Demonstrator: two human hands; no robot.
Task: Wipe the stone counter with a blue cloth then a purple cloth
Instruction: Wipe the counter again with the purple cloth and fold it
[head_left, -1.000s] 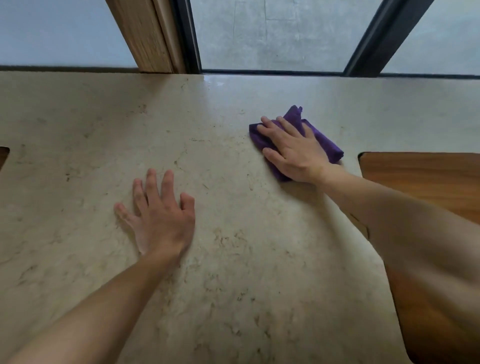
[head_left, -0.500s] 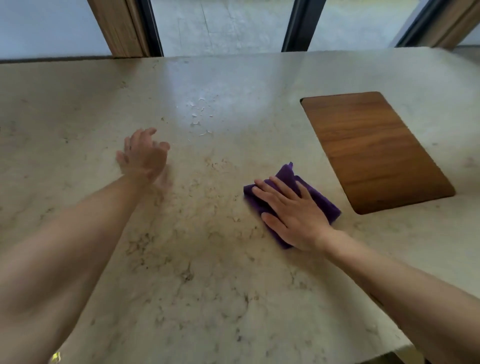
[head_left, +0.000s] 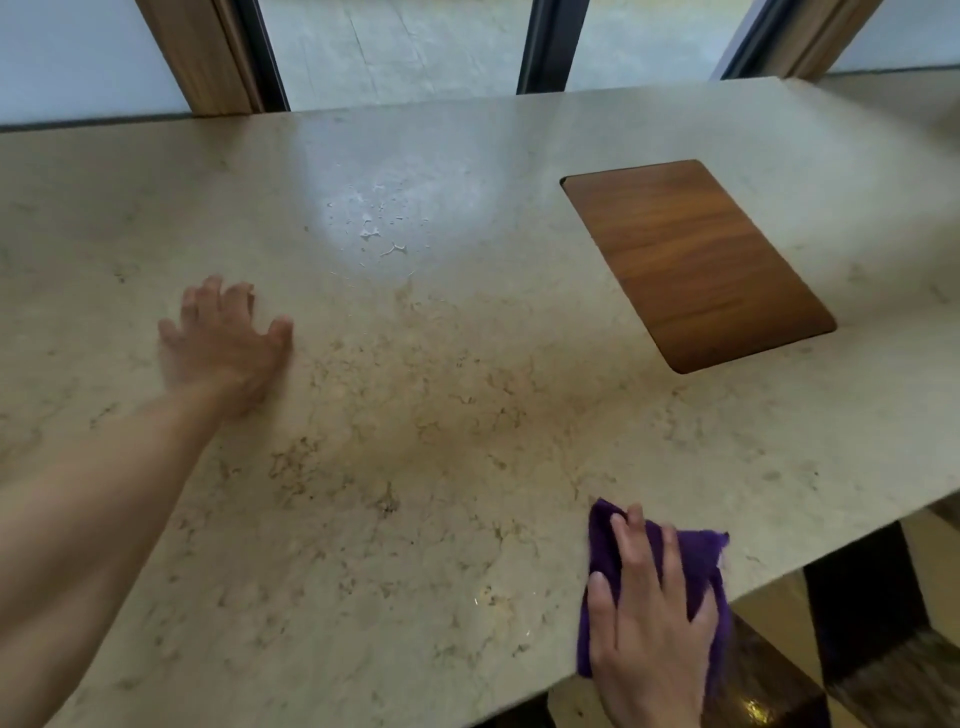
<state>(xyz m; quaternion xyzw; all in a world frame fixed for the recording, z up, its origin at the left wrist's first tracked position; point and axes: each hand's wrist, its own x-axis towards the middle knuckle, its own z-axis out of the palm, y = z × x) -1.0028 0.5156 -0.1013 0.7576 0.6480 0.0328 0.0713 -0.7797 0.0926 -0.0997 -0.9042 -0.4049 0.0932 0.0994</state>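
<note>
A folded purple cloth (head_left: 698, 556) lies at the near edge of the beige stone counter (head_left: 415, 441), partly hanging past that edge. My right hand (head_left: 649, 623) presses flat on the cloth with fingers spread, covering most of it. My left hand (head_left: 223, 343) rests flat on the bare stone to the left, fingers apart, holding nothing. A patch of water droplets (head_left: 379, 228) shines on the stone toward the far side. No blue cloth is in view.
A wooden inset panel (head_left: 696, 260) sits flush in the counter at the right. Window frames and a wooden post (head_left: 208, 52) line the far edge. Below the near right edge stand a dark support (head_left: 857, 613) and floor.
My right hand has dragged the purple cloth from the counter's middle toward me, down to the near edge. My left hand has settled flat on the stone.
</note>
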